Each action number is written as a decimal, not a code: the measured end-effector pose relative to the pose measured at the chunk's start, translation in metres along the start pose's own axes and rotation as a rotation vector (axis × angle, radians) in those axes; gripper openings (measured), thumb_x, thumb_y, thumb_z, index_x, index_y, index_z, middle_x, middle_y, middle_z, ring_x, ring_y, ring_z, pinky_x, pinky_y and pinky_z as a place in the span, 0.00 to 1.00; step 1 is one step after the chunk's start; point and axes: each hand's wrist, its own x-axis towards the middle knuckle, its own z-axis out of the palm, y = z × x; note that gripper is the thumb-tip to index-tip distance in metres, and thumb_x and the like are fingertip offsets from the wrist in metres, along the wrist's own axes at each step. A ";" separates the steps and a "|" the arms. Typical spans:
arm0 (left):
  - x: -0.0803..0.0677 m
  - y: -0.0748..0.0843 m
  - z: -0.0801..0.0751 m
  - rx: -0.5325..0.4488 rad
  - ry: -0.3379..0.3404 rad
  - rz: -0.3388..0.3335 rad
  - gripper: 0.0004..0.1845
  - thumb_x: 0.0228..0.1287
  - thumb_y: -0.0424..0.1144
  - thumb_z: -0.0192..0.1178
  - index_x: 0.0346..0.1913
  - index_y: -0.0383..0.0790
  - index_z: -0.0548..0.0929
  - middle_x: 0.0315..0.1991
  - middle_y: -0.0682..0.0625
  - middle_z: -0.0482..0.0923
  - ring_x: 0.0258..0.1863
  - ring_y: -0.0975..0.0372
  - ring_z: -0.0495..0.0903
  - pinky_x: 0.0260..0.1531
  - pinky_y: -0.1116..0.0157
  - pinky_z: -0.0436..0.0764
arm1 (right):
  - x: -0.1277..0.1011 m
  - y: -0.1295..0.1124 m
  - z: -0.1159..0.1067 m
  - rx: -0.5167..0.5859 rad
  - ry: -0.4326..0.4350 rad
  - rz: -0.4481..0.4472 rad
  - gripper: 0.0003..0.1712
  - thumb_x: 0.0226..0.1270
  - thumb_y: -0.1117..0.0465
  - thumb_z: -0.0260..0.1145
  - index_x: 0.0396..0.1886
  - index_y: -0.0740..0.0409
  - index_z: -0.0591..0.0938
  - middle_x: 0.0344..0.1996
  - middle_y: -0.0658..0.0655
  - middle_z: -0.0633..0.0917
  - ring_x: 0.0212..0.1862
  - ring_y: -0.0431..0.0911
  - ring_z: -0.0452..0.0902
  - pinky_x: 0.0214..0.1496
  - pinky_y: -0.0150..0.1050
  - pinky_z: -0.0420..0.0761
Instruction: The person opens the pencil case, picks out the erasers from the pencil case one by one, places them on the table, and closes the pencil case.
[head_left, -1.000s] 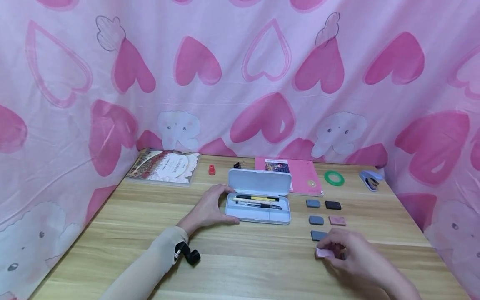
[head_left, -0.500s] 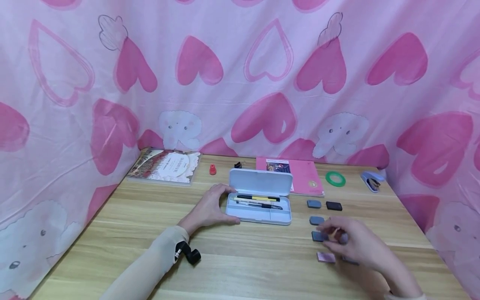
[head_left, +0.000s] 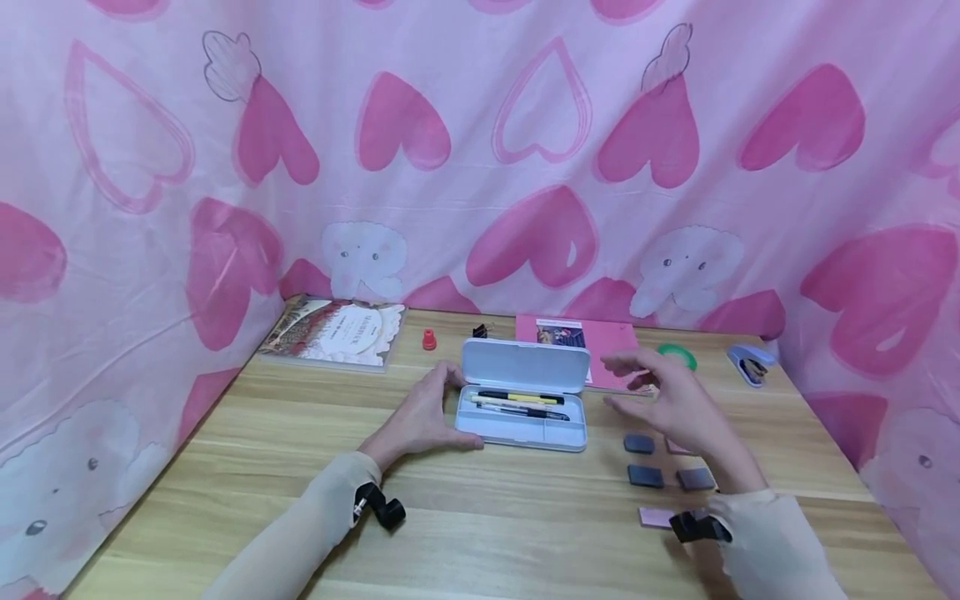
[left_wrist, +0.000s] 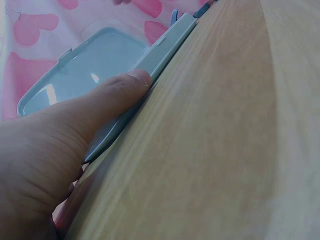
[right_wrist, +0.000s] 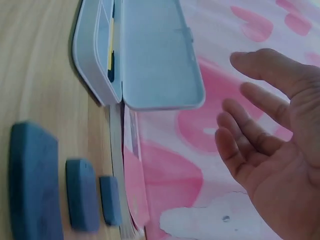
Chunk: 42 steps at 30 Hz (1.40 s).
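My left hand [head_left: 420, 421] grips the left end of a pale blue pencil case [head_left: 517, 442], thumb along its front edge. The thumb [left_wrist: 110, 100] shows against the case in the left wrist view. The lid [head_left: 525, 364] stands up, and several pens [head_left: 521, 398] lie in the long compartment. Raised right of the lid, my right hand [head_left: 671, 400] holds nothing; in the right wrist view its fingers are loosely bent. Below it lie small eraser-like blocks, among them a blue one [head_left: 639, 443], a grey-blue one [head_left: 696, 478] and a pink one [head_left: 655, 517]. Hand and forearm hide others.
At the table's back are a book [head_left: 337, 333] on the left, a small red piece [head_left: 429, 339], a black binder clip [head_left: 481, 331] and a pink booklet [head_left: 611, 340]. A green ring [head_left: 678, 354] and lavender stapler [head_left: 750, 364] are at back right. A pink curtain hangs behind.
My right hand has left the pink block at the near end of the rows and moved away from me, rising beside the lid. My left hand keeps its hold on the case.
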 end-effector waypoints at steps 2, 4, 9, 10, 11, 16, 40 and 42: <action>0.001 0.000 0.000 -0.026 0.014 0.005 0.62 0.36 0.68 0.92 0.72 0.53 0.65 0.63 0.57 0.79 0.70 0.59 0.77 0.82 0.50 0.70 | 0.010 0.003 0.005 0.021 0.024 0.021 0.33 0.73 0.55 0.82 0.75 0.50 0.81 0.65 0.57 0.87 0.59 0.52 0.84 0.60 0.38 0.88; 0.001 0.000 0.000 -0.046 0.020 0.009 0.69 0.35 0.66 0.93 0.78 0.52 0.60 0.62 0.57 0.81 0.71 0.57 0.78 0.83 0.48 0.68 | 0.019 0.008 0.011 0.062 0.036 0.050 0.35 0.76 0.55 0.79 0.79 0.50 0.78 0.69 0.59 0.84 0.63 0.55 0.82 0.64 0.46 0.87; 0.000 0.000 0.001 -0.037 0.001 -0.004 0.80 0.34 0.67 0.93 0.88 0.55 0.51 0.62 0.58 0.83 0.72 0.56 0.78 0.84 0.44 0.65 | 0.032 0.019 0.028 0.137 -0.018 0.117 0.37 0.80 0.52 0.76 0.82 0.50 0.73 0.73 0.62 0.81 0.69 0.62 0.80 0.71 0.61 0.84; 0.000 0.000 0.002 -0.034 -0.003 -0.005 0.80 0.35 0.67 0.93 0.88 0.56 0.52 0.62 0.58 0.83 0.72 0.56 0.78 0.84 0.44 0.65 | 0.033 0.020 0.031 0.140 -0.030 0.126 0.37 0.80 0.52 0.76 0.82 0.50 0.74 0.72 0.62 0.82 0.69 0.62 0.80 0.71 0.61 0.84; 0.000 0.001 0.002 -0.030 -0.005 -0.004 0.79 0.35 0.67 0.92 0.88 0.57 0.52 0.62 0.58 0.82 0.72 0.57 0.77 0.84 0.45 0.65 | 0.033 0.020 0.033 0.142 -0.042 0.131 0.36 0.80 0.51 0.76 0.81 0.50 0.75 0.71 0.61 0.83 0.68 0.62 0.81 0.70 0.60 0.84; 0.000 0.001 0.002 -0.051 0.004 0.009 0.72 0.35 0.66 0.93 0.84 0.56 0.59 0.63 0.56 0.81 0.69 0.58 0.78 0.82 0.47 0.69 | 0.032 0.020 0.040 0.153 -0.079 0.126 0.24 0.83 0.47 0.71 0.72 0.47 0.84 0.62 0.55 0.88 0.59 0.56 0.81 0.62 0.46 0.87; -0.006 0.001 -0.004 0.030 0.003 0.061 0.31 0.64 0.64 0.78 0.61 0.53 0.79 0.60 0.55 0.80 0.65 0.58 0.77 0.77 0.49 0.74 | 0.030 0.004 0.062 0.056 -0.406 0.182 0.29 0.63 0.42 0.87 0.60 0.38 0.84 0.53 0.49 0.84 0.54 0.51 0.76 0.59 0.48 0.81; -0.005 0.001 -0.003 0.028 0.004 0.060 0.32 0.63 0.63 0.80 0.61 0.53 0.79 0.59 0.55 0.80 0.65 0.58 0.77 0.77 0.49 0.74 | 0.030 0.003 0.061 0.042 -0.408 0.180 0.29 0.63 0.43 0.87 0.60 0.38 0.84 0.57 0.50 0.84 0.57 0.51 0.76 0.63 0.51 0.81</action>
